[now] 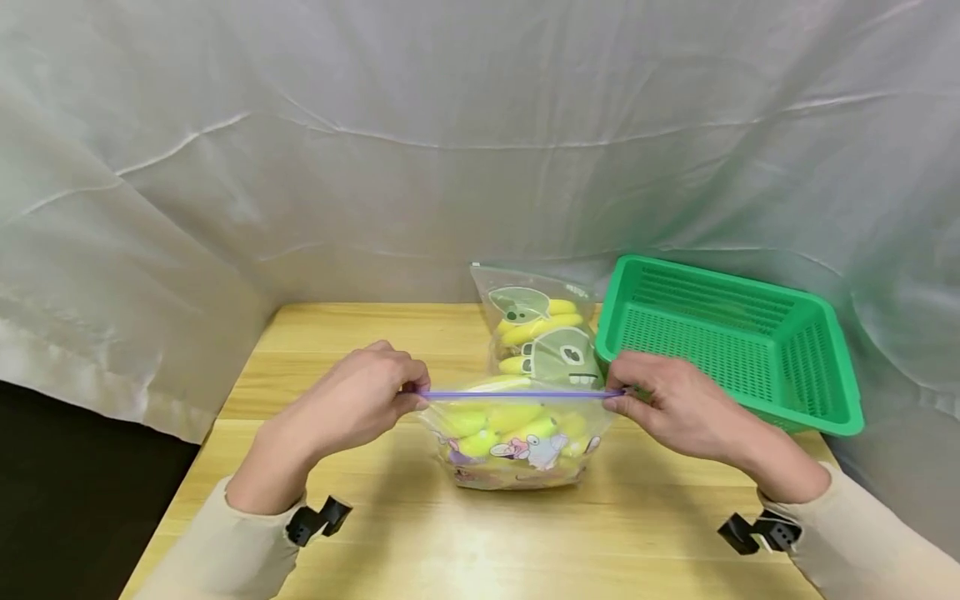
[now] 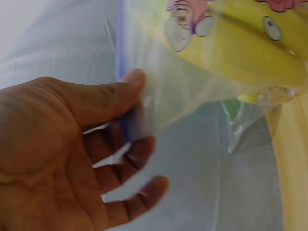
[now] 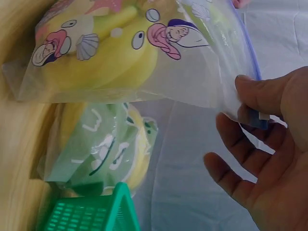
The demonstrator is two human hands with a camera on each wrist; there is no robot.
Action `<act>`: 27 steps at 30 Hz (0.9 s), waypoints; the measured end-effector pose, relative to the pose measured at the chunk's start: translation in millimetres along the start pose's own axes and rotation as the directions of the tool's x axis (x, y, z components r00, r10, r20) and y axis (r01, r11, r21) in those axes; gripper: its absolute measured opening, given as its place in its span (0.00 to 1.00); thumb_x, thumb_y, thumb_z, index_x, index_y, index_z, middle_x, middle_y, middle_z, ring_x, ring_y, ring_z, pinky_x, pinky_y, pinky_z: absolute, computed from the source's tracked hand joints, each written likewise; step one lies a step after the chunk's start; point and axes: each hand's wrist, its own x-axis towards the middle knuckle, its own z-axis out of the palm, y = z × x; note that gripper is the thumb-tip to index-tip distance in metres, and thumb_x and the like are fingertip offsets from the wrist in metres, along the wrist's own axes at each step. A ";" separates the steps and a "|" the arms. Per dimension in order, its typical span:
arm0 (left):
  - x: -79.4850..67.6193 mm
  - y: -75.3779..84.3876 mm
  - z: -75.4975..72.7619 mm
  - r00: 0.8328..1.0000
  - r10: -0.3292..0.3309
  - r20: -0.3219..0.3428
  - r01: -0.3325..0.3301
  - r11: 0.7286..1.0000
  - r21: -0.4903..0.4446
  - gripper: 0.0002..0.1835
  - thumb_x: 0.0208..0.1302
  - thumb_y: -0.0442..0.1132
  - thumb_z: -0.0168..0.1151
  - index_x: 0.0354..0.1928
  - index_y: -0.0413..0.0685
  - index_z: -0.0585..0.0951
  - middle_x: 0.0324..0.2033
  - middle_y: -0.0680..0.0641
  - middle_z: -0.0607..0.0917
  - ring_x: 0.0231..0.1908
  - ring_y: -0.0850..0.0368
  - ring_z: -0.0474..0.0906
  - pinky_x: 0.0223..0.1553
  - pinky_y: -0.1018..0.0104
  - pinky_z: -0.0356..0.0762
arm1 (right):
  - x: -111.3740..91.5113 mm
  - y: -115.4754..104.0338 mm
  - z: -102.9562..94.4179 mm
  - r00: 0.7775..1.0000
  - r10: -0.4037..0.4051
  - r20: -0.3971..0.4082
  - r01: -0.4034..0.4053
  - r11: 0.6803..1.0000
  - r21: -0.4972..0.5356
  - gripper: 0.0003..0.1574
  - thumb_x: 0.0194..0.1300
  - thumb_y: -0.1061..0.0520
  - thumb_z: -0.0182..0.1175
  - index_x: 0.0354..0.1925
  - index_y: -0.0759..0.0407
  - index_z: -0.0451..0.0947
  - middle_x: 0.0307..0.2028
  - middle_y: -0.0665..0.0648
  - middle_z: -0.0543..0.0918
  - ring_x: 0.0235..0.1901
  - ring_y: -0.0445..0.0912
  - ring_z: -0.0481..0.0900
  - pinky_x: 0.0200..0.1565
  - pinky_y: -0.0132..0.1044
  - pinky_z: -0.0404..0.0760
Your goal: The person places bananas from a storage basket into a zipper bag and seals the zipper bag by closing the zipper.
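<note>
A clear zip bag (image 1: 517, 442) printed with cartoon figures stands upright on the table, with yellow bananas (image 1: 502, 417) inside. Its purple zip strip (image 1: 517, 394) is stretched straight across the top. My left hand (image 1: 367, 392) pinches the strip's left end between thumb and fingers. At the opposite end, my right hand (image 1: 667, 400) pinches the corner; a small white slider (image 3: 263, 116) shows by the fingers in the right wrist view. Whether the seal is fully closed cannot be told. Behind stands a second zip bag (image 1: 551, 354) with a green print, also holding bananas.
A green plastic basket (image 1: 817, 367) sits at the back right, beside the second bag. The wooden table (image 1: 300, 350) ends at a grey cloth backdrop (image 1: 420, 192). Black wrist cameras (image 1: 318, 521) are strapped to both sleeves.
</note>
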 end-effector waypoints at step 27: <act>1.6 29.0 -9.7 0.997 -0.054 0.058 0.041 0.979 0.201 0.08 0.67 0.39 0.73 0.33 0.53 0.82 0.32 0.57 0.83 0.32 0.55 0.69 0.33 0.62 0.67 | 2.4 -3.0 6.8 0.992 -0.115 -0.054 0.111 0.991 -0.069 0.15 0.67 0.63 0.69 0.38 0.43 0.77 0.33 0.38 0.73 0.30 0.31 0.66 0.31 0.30 0.69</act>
